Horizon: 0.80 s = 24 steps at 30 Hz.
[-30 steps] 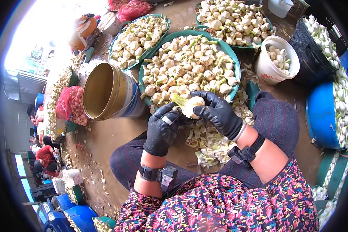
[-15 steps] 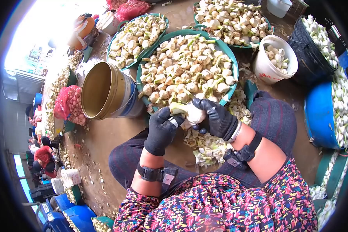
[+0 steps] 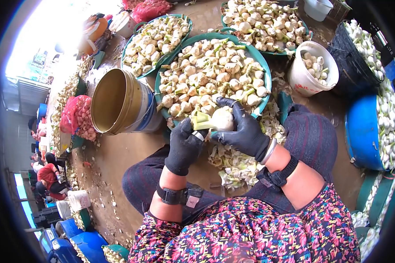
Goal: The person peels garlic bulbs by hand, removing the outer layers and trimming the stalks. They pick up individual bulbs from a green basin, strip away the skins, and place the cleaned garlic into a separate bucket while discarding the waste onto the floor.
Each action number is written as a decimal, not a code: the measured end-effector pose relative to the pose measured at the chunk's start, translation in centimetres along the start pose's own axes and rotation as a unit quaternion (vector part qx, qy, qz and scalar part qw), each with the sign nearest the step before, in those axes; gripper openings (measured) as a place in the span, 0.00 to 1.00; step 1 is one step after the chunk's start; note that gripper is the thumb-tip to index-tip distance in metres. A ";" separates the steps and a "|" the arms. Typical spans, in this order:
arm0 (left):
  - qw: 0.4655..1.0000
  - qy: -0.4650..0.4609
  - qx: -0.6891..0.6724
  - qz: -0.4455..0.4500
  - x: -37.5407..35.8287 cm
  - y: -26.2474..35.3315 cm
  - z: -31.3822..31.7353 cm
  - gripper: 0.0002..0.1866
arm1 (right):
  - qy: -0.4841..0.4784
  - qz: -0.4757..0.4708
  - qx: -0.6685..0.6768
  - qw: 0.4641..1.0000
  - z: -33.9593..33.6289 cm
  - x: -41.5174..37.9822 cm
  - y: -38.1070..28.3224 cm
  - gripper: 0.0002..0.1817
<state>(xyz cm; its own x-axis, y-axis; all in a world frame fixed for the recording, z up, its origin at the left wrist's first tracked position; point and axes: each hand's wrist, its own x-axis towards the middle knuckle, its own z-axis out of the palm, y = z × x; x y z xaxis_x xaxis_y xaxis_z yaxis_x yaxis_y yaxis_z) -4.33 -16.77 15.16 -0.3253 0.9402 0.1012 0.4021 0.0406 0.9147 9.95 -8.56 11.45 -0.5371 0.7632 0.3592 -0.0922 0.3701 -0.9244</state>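
Note:
A fresh garlic bulb (image 3: 223,120) with a thick pale-green stem is held between my two hands, just over the near rim of a green tub (image 3: 267,90) heaped with more garlic. My gloved right hand (image 3: 246,135) curves round the bulb, fingers behind it and thumb below. At the stem end is my gloved left hand (image 3: 184,144), closed with its thumb against the stem. A whitish strip shows by that thumb, and I cannot tell whether it is tape or a blade. Peeled garlic skins (image 3: 235,168) lie in a pile beneath the hands.
An open beige bucket (image 3: 114,103) stands left of the tub. A white bucket (image 3: 305,83) holds cleaned bulbs to the right, near a black tub (image 3: 349,65) and a blue tub (image 3: 362,129) of white garlic. A red mesh sack (image 3: 79,118) sits at left; people work farther off.
My right hand has turned and opened wider round the bulb, its fingers now behind it. The bulb has shifted slightly right and up, its stem pointing left. My left hand stays nearly in place.

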 end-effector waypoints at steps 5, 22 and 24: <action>0.971 -0.056 0.187 0.135 0.6 -2.5 -1.1 0.07 | -0.145 0.383 0.278 0.869 -1.3 0.1 -1.7 0.19; 0.992 -0.033 -0.120 -0.032 -1.3 1.1 -0.6 0.20 | -0.126 0.296 0.332 0.887 0.1 0.1 -0.5 0.19; 0.994 -0.024 -0.104 -0.013 -1.2 1.5 0.0 0.13 | -0.097 0.235 0.360 0.898 -0.2 0.4 -1.0 0.19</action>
<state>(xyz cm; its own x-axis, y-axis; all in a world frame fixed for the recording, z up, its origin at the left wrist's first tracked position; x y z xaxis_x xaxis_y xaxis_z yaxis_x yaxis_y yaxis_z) -3.35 -17.90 16.46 -0.2899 0.9550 0.0627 0.2076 -0.0012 0.9782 10.01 -8.57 12.53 -0.7881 0.6129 -0.0565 -0.2977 -0.4599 -0.8366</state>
